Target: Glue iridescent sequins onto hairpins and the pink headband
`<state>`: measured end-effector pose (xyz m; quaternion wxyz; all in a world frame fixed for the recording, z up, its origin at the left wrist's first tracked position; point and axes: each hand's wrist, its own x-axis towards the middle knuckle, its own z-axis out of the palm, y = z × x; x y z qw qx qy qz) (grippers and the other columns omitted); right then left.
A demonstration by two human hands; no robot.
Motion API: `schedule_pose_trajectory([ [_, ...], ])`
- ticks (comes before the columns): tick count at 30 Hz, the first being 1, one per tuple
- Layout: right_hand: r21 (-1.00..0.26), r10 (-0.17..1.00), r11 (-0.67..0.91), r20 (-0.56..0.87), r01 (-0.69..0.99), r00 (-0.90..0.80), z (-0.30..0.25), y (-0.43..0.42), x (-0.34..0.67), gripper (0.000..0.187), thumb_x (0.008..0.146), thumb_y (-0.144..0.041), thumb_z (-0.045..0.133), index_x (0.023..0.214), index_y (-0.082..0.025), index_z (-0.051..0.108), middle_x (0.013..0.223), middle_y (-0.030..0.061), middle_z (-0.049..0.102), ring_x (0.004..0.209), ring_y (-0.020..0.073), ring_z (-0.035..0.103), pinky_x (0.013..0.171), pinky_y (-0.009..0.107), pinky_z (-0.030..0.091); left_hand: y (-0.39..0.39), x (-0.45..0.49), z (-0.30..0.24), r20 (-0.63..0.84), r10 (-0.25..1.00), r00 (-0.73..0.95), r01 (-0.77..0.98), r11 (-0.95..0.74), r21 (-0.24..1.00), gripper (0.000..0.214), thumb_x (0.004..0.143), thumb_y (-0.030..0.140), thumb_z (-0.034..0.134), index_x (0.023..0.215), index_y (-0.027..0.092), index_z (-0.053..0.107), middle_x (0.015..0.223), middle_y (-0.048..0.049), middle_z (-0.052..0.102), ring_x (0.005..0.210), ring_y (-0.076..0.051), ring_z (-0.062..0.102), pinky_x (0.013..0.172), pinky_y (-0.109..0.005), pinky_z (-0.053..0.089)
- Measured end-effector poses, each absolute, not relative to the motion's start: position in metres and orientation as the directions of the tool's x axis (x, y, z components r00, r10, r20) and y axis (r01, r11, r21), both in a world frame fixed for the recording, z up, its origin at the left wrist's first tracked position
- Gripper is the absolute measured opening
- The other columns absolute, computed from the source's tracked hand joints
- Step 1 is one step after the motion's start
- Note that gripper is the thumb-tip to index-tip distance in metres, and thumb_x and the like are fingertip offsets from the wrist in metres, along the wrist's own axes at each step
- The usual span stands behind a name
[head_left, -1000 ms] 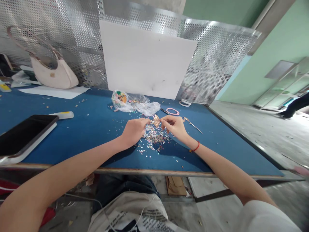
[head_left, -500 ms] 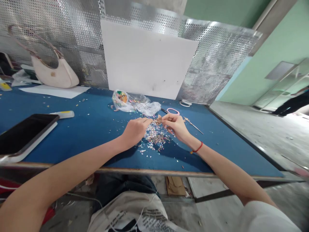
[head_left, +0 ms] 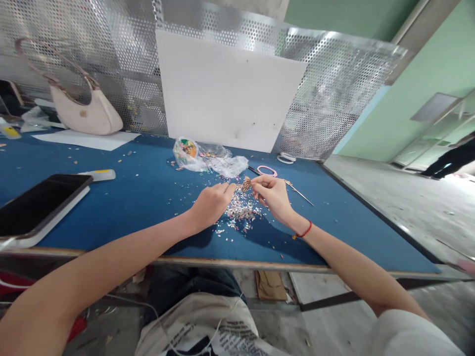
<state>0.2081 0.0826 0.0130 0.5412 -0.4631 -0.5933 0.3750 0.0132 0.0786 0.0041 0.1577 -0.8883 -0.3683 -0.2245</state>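
Over the blue tabletop, my right hand pinches a small gold-coloured openwork ornament between thumb and fingertips. From the other side, my left hand reaches in with its fingers closed, their tips right at the ornament's left end. What those left fingers grip, if anything, is too small to make out. Beneath both hands lies a scattered heap of tiny shiny rhinestone-like pieces. To the right of my right hand rests a thin metal stick with a gold decoration at its far end.
Behind the hands sit a clear plastic bag and pink-handled scissors. White rings lie farther right. At left are a black-screened device, a small bottle and a handbag. A white board leans at the back.
Both hands stay close together at the gold ornament, with only very slight movement. The whole view has shifted a little; nothing is visibly picked up or let go.
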Motion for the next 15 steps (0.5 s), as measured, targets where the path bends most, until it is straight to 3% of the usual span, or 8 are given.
schedule_pose_trajectory([
  [3,-0.885,0.922,0.375,0.386,0.277,-0.014,0.0098,0.0839,0.2093,0.009,0.073,-0.023,0.059,0.077,-0.016,0.064,0.052,-0.0023,0.059,0.033,0.0057,0.042,0.032,0.02,0.031,0.0796,0.0126,0.0035,0.527,0.577,0.623,0.725,-0.679,-0.113,0.038,0.082,-0.004,0.037,0.111,0.006,0.059,0.092,-0.0114,0.069,0.084,-0.02,0.067,0.071,-0.029,0.053],
  [8,-0.712,0.822,0.515,0.569,0.477,-0.038,0.0035,0.0891,0.2116,0.006,0.075,-0.021,0.057,0.075,-0.016,0.061,0.057,-0.001,0.058,0.052,0.0115,0.057,0.05,0.024,0.045,0.0813,0.0116,0.0045,0.516,0.588,0.624,0.719,-0.69,-0.083,0.039,0.081,-0.004,0.039,0.112,0.007,0.059,0.093,-0.0111,0.069,0.085,-0.02,0.066,0.072,-0.029,0.052],
  [15,-0.769,0.847,0.515,0.523,0.379,-0.089,0.0054,0.0914,0.2147,0.003,0.078,-0.019,0.055,0.078,-0.018,0.057,0.059,-0.0018,0.058,0.051,0.0101,0.055,0.044,0.022,0.043,0.0871,0.0105,0.0029,0.504,0.63,0.591,0.722,-0.691,0.018,0.039,0.082,-0.004,0.039,0.113,0.009,0.06,0.091,-0.009,0.068,0.082,-0.02,0.066,0.069,-0.029,0.049],
])
